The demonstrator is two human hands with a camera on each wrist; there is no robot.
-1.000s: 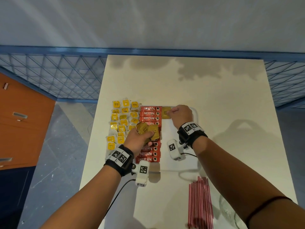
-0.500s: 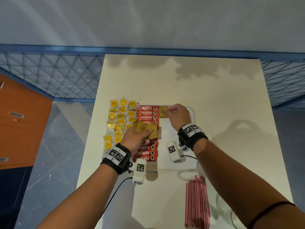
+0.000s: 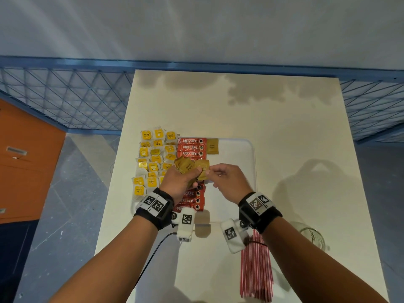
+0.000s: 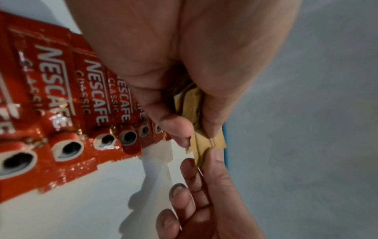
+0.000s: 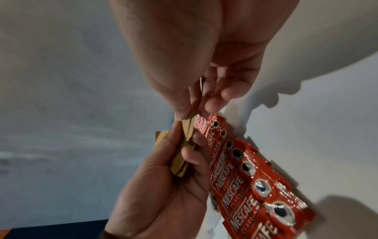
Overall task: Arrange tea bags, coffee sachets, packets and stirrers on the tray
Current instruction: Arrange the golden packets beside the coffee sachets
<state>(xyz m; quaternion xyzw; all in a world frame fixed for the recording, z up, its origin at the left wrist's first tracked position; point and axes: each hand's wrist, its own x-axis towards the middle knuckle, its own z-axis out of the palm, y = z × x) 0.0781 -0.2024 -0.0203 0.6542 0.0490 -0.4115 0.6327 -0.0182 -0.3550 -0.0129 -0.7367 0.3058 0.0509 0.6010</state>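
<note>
Both hands meet on a bundle of brown packets above the tray.

The left hand [image 3: 179, 182] clasps the brown packets [image 3: 190, 168] in a closed grip; the right hand [image 3: 227, 182] pinches one packet's edge between thumb and fingertips [image 5: 182, 111]. Beneath lie red coffee sachets [image 3: 191, 147] on the white tray [image 3: 251, 162], yellow tea bags [image 3: 153, 158] left of them, one brown packet [image 3: 212, 146] beside the sachets, and red stirrers [image 3: 255, 272] on the tabletop [image 3: 284, 127].

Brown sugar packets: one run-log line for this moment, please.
left hand grips brown sugar packets | right hand pinches one from the bunch | one packet on tray | stirrers on table
</note>
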